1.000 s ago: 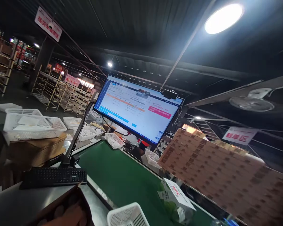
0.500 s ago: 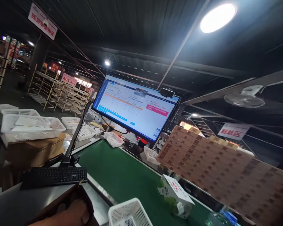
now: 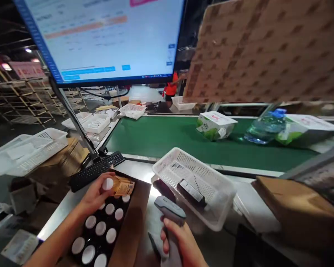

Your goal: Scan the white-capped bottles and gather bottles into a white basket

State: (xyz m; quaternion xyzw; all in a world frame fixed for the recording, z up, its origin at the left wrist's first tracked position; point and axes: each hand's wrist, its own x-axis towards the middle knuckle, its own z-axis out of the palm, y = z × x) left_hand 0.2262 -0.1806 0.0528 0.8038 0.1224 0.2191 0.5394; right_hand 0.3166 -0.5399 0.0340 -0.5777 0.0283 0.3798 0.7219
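Note:
My left hand [image 3: 96,193] is closed round a bottle with a white cap and an orange-yellow label [image 3: 124,187]. It holds this bottle sideways over the far end of an open cardboard box [image 3: 132,226]. Inside the box, several dark bottles with white caps [image 3: 100,228] stand upright in rows. To the right, my right hand [image 3: 183,239] grips the handle of a grey barcode scanner [image 3: 170,209]. The scanner's head is above the metal table, between the box and a white plastic basket [image 3: 222,218]. A small dark item with a pale label [image 3: 191,191] lies in the basket.
A monitor [image 3: 100,44] hangs ahead over a keyboard [image 3: 100,170]. Beyond the table runs a green conveyor belt [image 3: 156,137] with white-and-green cartons [image 3: 215,124] and a water bottle [image 3: 264,126]. White baskets sit on cardboard at left; a brown carton [image 3: 295,211] stands right.
The view has swung down to the table. My left hand, earlier inside the box, now holds a bottle above it. My right hand and the scanner have come into view.

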